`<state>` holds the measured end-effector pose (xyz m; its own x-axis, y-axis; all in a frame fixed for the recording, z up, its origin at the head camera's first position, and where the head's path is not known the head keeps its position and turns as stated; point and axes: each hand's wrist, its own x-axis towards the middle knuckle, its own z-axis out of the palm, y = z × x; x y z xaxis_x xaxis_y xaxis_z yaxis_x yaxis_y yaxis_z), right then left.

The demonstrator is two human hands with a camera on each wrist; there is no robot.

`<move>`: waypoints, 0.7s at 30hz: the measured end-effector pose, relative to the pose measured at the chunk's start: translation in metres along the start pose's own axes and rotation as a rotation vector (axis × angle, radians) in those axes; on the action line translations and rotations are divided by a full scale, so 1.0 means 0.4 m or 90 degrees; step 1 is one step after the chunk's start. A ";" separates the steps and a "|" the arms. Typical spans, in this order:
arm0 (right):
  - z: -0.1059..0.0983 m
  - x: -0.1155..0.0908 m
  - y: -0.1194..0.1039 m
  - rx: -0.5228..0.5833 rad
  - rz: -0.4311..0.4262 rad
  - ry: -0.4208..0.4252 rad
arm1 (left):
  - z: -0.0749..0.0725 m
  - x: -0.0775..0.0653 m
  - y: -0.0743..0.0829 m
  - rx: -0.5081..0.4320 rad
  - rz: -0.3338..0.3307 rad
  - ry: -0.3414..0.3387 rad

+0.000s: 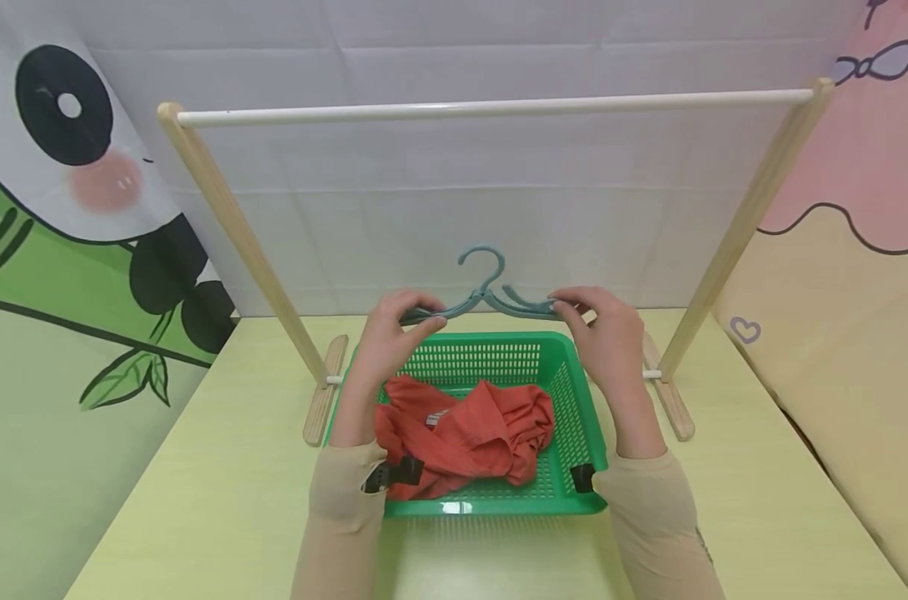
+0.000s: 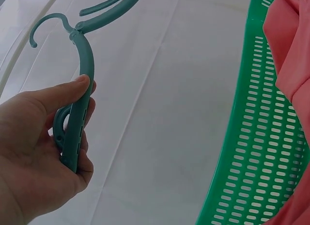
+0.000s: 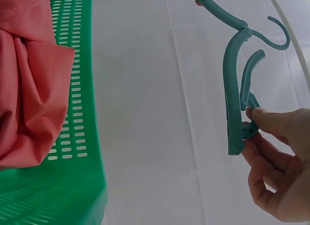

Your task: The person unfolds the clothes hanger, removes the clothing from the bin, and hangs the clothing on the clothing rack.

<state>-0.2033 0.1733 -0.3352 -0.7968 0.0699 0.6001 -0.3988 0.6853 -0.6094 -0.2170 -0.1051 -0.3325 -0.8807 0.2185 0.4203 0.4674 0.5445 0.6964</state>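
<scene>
One curved hanger (image 1: 482, 294), crumpled cloth (image 1: 476, 433).

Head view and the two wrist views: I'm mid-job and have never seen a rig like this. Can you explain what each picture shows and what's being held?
There is no machine here: each grip is a person's bare hand. The head view comes from a camera worn on the head, looking forward and down; each wrist view comes from a camera on that wrist, looking at that hand's work.

The left hand and right hand hold opposite arms of one teal hanger, its hook pointing up. It is raised near the far side of a green basket, which stands on a pale yellow table. Crumpled red cloth lies inside the basket. A rack with a white rail also stands on the table.
</scene>
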 end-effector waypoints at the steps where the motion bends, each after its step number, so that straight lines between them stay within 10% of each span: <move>1: 0.001 0.001 0.002 0.017 0.013 0.015 | -0.001 0.000 0.000 -0.001 -0.001 -0.001; 11: 0.001 0.002 0.008 0.182 0.142 0.093 | -0.004 -0.004 -0.004 -0.023 -0.007 -0.004; 21: -0.003 0.003 -0.002 0.127 0.032 0.108 | 0.000 -0.008 0.002 -0.026 -0.030 -0.011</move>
<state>-0.2034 0.1738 -0.3332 -0.7370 0.2325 0.6346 -0.4558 0.5223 -0.7207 -0.2138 -0.1052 -0.3334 -0.9029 0.2070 0.3767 0.4277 0.5210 0.7387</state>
